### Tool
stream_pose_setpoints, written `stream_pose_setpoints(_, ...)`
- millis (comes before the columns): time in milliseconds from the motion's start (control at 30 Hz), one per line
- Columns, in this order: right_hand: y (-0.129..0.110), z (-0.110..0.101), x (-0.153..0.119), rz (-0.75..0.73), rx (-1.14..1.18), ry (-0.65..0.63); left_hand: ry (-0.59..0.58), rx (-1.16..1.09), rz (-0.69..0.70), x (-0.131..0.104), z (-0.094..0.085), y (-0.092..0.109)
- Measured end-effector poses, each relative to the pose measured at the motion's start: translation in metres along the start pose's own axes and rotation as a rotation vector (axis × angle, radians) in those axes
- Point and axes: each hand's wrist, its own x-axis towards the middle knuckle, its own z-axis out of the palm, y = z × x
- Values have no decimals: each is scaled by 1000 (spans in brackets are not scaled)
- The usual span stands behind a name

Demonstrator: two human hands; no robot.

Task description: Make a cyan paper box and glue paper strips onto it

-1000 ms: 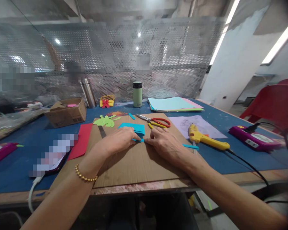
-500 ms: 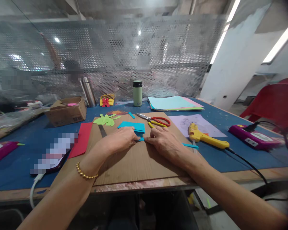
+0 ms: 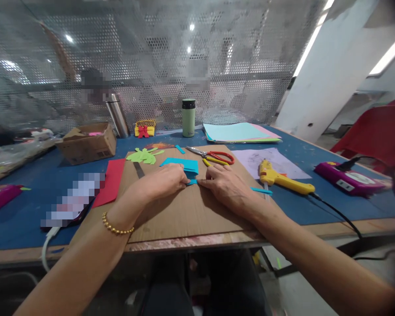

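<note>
A small blue paper strip (image 3: 192, 181) lies low over the cardboard sheet (image 3: 184, 215), between my two hands. My left hand (image 3: 169, 179) has its fingers closed on the strip's left end. From the other side, my right hand (image 3: 222, 182) is curled, and its fingertips pinch or press the right end; the exact grip is partly hidden. Just beyond the fingers sits a folded blue paper piece (image 3: 184, 165), partly covered by my left hand. Behind my right hand rest scissors (image 3: 213, 156) with red and yellow handles.
Green paper cutouts (image 3: 143, 156) and red paper (image 3: 110, 182) lie left, near a phone (image 3: 74, 197) on a cable. A yellow glue gun (image 3: 283, 180) with its cord lies right, by a purple power strip (image 3: 347, 177). A green bottle (image 3: 188, 118) stands behind.
The view has tilted slightly downward, so the table things sit higher in the picture. Both hands stay at the small blue strip with almost no movement.
</note>
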Motion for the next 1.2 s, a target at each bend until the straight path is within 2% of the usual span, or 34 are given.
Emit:
stream_pose_setpoints(100,-1,-1,1,7,5,-9,-93,87,-23,2,-7,6)
stream_pose_setpoints(167,-1,0,1,14,3,-3,-102,103,-18,2,-10,10)
stream_pose_setpoints(400,0,1,-2,1,21,47,73,177,23,1,1,9)
stream_pose_setpoints(500,-1,1,-1,-2,6,56,89,176,49,2,5,9)
stream_pose_setpoints(633,0,2,0,-23,-1,63,93,170,9,2,9,12)
stream_pose_setpoints(833,0,3,-2,-40,-44,113,134,306,-25,4,11,29)
stream_pose_setpoints(933,2,-1,-2,-67,-113,260,193,328,-40,6,9,31)
stream_pose_setpoints(1100,-1,-16,-13,-126,-150,828,398,64,-66,6,-11,13)
stream_pose_setpoints(1167,-5,-22,-21,-139,-204,983,505,-41,-130,4,-22,6)
stream_pose_setpoints(1200,-7,-23,-24,-166,-227,1011,552,-97,-179,3,-28,5)
